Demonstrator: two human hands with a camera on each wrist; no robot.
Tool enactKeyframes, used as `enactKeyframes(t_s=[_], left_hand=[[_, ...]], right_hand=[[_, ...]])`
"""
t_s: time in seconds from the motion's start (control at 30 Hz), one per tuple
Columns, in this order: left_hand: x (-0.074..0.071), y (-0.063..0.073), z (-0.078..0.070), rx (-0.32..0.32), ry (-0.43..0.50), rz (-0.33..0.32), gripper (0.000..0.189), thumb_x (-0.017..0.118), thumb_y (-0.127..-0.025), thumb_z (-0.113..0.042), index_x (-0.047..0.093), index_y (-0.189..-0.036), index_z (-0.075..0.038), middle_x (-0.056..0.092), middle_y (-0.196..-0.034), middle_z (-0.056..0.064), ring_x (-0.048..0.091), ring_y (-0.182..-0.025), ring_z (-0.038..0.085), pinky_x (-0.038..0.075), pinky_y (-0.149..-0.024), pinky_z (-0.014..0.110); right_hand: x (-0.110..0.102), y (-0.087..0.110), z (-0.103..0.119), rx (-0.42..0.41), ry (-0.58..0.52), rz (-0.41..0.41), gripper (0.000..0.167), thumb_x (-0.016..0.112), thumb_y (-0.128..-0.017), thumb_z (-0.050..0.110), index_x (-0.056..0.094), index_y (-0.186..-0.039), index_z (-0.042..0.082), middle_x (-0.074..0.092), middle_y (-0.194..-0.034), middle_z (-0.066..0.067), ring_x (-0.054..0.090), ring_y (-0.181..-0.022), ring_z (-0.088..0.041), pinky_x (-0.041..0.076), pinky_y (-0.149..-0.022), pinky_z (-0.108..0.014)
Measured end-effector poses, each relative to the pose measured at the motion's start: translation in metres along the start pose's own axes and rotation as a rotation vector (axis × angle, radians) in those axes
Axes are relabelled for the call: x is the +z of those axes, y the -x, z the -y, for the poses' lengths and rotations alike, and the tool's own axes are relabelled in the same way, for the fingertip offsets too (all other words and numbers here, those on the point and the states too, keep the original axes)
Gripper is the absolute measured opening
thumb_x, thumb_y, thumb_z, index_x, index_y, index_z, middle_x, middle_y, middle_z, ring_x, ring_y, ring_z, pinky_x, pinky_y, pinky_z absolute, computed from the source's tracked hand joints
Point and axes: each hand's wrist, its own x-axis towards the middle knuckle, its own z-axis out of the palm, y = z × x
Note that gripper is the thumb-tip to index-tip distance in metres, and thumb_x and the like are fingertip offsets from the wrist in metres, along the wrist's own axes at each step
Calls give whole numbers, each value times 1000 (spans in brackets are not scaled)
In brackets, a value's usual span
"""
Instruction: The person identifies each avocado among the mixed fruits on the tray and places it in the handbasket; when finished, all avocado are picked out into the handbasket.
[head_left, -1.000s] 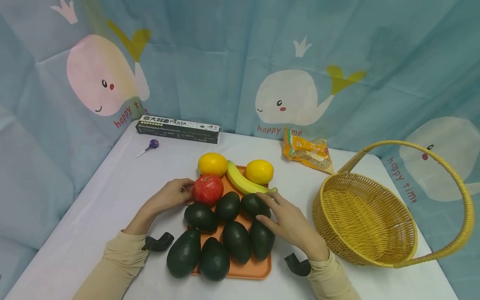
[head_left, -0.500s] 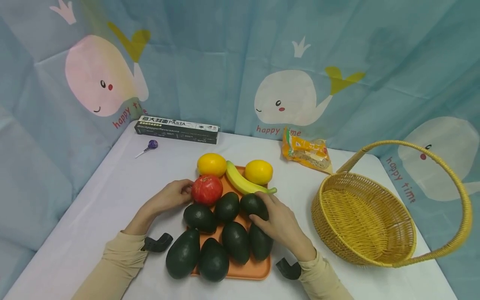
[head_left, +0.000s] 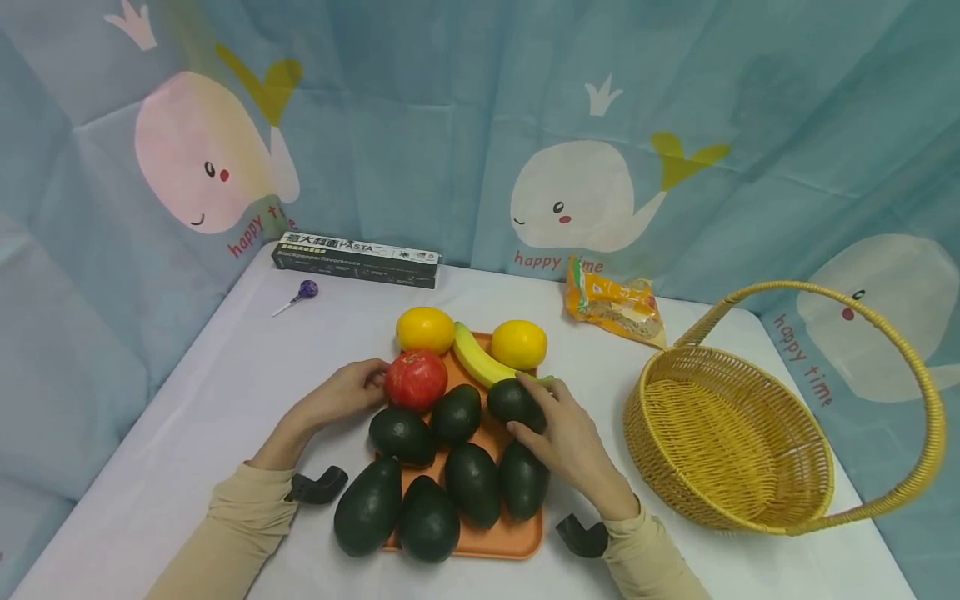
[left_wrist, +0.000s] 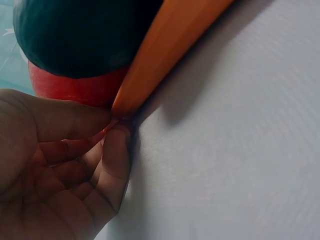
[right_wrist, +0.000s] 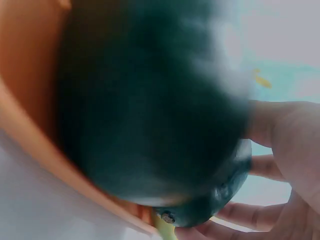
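On an orange tray (head_left: 517, 542) lie several dark green avocados, a red pomegranate (head_left: 415, 379), a yellow banana (head_left: 476, 358) and two lemons. My right hand (head_left: 573, 437) grips the avocado (head_left: 512, 400) beside the banana, thumb and fingers curled round its sides. In the right wrist view that avocado (right_wrist: 210, 202) is partly hidden behind a nearer avocado (right_wrist: 150, 110). My left hand (head_left: 351, 387) is at the tray's left side by the pomegranate. Seen from the left wrist, its thumb and finger pinch the rim of the tray (left_wrist: 165, 55).
A yellow wicker basket (head_left: 641, 437) with a tall handle stands to the right. At the back are a pasta box (head_left: 356, 260) and an orange packet (head_left: 615, 304), with a purple lollipop (head_left: 306, 289) at back left. A blue curtain (head_left: 450, 167) hangs behind the table.
My right hand has closed round the avocado and shifted it slightly up and right, widening the gap to the avocado in front. My left hand has stayed at the tray's side.
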Motion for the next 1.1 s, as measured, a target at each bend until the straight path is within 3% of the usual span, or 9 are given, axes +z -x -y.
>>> enactKeyframes(t_s=[0.13,0.3,0.47,0.53,0.57,0.67,0.8,0.93,1.1], left_hand=[[1,2,-2,-10,6,6,38,56,-88,-7,57,-123,7,64,-92,12,55,-81,18,49,-77,30],[1,4,-7,-10,5,3,38,56,-88,-8,56,-124,7,64,-93,12,55,-83,19,50,-79,32],[-2,4,-7,0,5,-4,38,55,-88,-8,56,-122,6,64,-92,12,55,-82,19,48,-77,30],[-2,3,-7,-1,8,-4,37,55,-88,-8,56,-122,6,63,-93,12,55,-83,19,48,-77,30],[-2,3,-7,-2,10,-2,38,55,-88,-8,56,-122,6,63,-93,12,55,-83,19,48,-77,30],[-3,2,-6,-8,17,3,38,55,-88,-9,55,-123,6,63,-93,12,55,-83,19,48,-78,31],[-2,1,-4,-9,22,5,38,54,-88,-8,55,-123,6,62,-93,12,54,-83,20,48,-78,31],[-1,2,-4,-6,25,5,37,54,-87,-7,55,-122,7,62,-91,12,54,-83,20,47,-78,32],[0,4,-3,-14,32,1,38,55,-88,-7,55,-122,8,63,-92,12,55,-83,20,48,-79,32]], right_hand=[[-20,4,-3,11,-15,-76,67,77,-82,31,50,-143,20,57,-120,-8,60,-91,-18,52,-76,-34],[-55,13,-13,39,-21,-244,66,80,-80,22,52,-140,15,57,-121,-12,62,-98,-24,56,-77,-37],[-94,28,-35,132,1,-366,66,78,-81,15,49,-140,7,57,-125,-19,61,-101,-32,43,-79,-7],[-106,34,-46,173,41,-379,66,77,-82,17,47,-140,6,57,-127,-21,61,-102,-35,36,-77,-1],[-111,37,-51,201,76,-374,67,76,-83,19,46,-141,7,57,-128,-21,61,-102,-36,38,-76,-5],[-123,46,-67,287,169,-305,68,73,-86,30,44,-142,7,57,-128,-25,61,-100,-41,49,-75,-28],[-127,52,-90,392,240,-67,80,65,-89,48,34,-147,3,53,-130,-34,60,-100,-50,49,-69,-55],[-122,55,-108,418,273,137,87,62,-88,56,32,-147,-2,51,-131,-37,58,-104,-55,49,-72,-58],[-112,54,-115,385,291,206,79,68,-86,47,42,-142,-2,56,-127,-35,61,-102,-50,51,-74,-55]])
